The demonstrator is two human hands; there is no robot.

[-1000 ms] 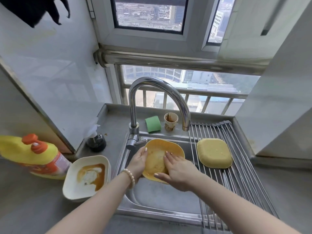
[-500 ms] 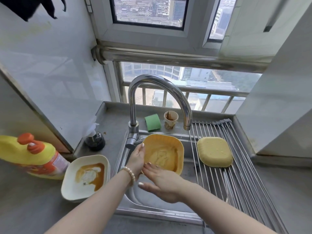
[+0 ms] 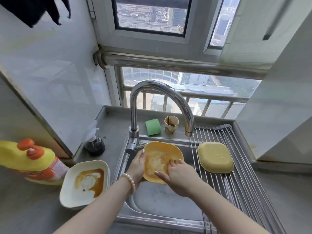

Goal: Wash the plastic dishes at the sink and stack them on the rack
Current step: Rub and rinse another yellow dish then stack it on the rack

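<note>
From my head camera, I hold the yellow dish (image 3: 158, 154) tilted over the sink (image 3: 162, 205), under the tap (image 3: 168, 95). My left hand (image 3: 137, 168) grips its left rim, fingers curled round the edge. My right hand (image 3: 177, 176) lies inside it, fingers (image 3: 174, 162) straight and close together, pressing the soapy bottom. A second yellow dish (image 3: 215, 157) lies upside down on the rack (image 3: 244, 174). A dirty white dish (image 3: 84, 183) sits on the counter (image 3: 33, 208) left of the sink.
</note>
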